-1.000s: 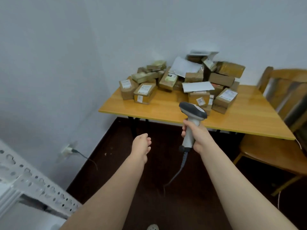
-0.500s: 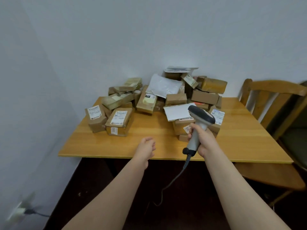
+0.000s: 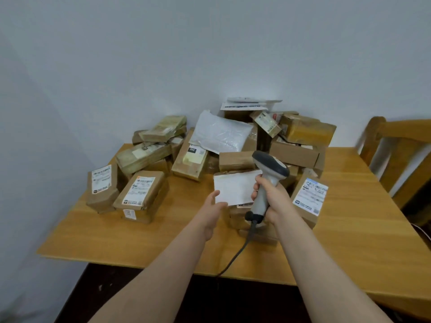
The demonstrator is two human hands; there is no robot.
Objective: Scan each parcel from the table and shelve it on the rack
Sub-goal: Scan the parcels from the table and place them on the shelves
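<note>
Closing on the table [image 3: 163,229] over the last second: left hand [image 3: 213,207], fingers loose, now meets the white parcel [image 3: 233,187] at frame centre; right hand [image 3: 270,197] clenches the scanner [image 3: 268,176]. Pickup judged imminent.

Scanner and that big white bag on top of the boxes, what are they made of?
The scanner looks like hard plastic: it has a smooth light grey handle and a darker, matte head. The white bag seems to be thin plastic film, maybe a padded mailer: it is crinkled and has shiny patches where it catches the light.
</note>
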